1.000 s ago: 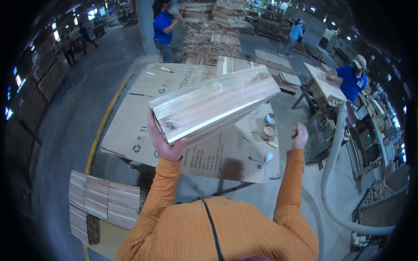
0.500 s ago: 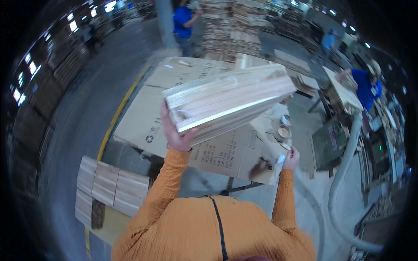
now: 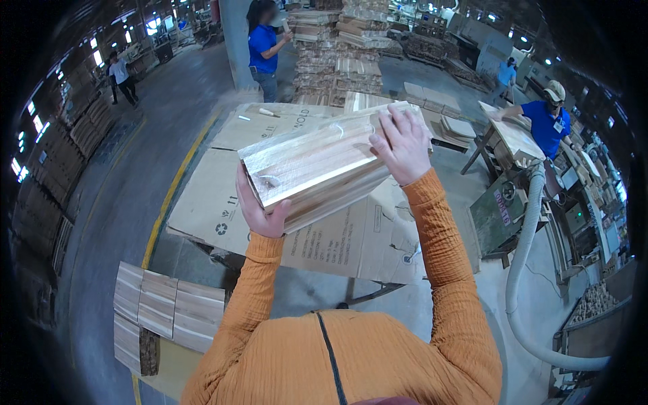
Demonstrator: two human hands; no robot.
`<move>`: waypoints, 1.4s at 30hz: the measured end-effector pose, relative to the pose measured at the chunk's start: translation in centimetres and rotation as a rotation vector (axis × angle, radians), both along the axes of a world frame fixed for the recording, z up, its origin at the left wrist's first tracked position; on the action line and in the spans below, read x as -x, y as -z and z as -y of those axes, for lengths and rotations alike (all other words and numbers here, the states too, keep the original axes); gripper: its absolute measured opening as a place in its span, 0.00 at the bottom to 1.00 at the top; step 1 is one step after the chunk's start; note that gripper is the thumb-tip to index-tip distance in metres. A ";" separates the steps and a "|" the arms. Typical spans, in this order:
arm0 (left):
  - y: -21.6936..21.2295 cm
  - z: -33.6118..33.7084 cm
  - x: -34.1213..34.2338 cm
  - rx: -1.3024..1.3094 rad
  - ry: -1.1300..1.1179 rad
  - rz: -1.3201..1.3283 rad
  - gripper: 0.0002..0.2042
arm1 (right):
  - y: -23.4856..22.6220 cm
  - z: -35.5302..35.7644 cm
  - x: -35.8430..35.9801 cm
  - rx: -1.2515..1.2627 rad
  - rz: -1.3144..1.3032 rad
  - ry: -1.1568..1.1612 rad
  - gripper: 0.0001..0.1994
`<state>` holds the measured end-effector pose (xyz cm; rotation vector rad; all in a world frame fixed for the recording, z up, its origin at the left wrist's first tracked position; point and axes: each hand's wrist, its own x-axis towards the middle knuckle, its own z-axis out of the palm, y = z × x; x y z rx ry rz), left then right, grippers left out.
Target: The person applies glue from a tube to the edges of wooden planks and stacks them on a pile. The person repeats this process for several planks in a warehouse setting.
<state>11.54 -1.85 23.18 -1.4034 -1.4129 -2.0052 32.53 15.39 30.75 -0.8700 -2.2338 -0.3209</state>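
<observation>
The stack of boards (image 3: 324, 165) hides most of the cardboard (image 3: 223, 196) spread beneath it. Beyond the stack, piled timber (image 3: 337, 61) fills a dim workshop with a grey concrete floor (image 3: 121, 196). Left hand (image 3: 260, 209) fingers wrap the stack's near end; right hand (image 3: 401, 145), away from it half a second ago, now grips its far end.

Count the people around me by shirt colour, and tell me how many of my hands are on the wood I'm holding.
Blue shirts: 3 – one by the pillar, one at the right bench, one far back
White shirts: 1
Total people: 4
Hands on the stack of boards: 2 – left hand, right hand
</observation>
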 end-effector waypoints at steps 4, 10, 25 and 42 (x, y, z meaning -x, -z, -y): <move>0.1 0.1 0.1 -0.012 -0.010 -0.008 0.46 | 0.4 1.0 0.3 0.074 0.030 -0.031 0.30; 0.2 0.1 0.3 -0.026 -0.002 0.020 0.47 | -0.4 2.6 0.6 0.150 0.021 -0.181 0.28; 0.6 -0.5 0.6 -0.030 0.030 0.026 0.47 | -0.4 2.3 1.0 0.071 0.026 -0.152 0.22; 0.9 -1.2 0.6 -0.042 0.082 0.041 0.46 | 28.5 -0.7 -21.9 0.910 -0.419 0.472 0.13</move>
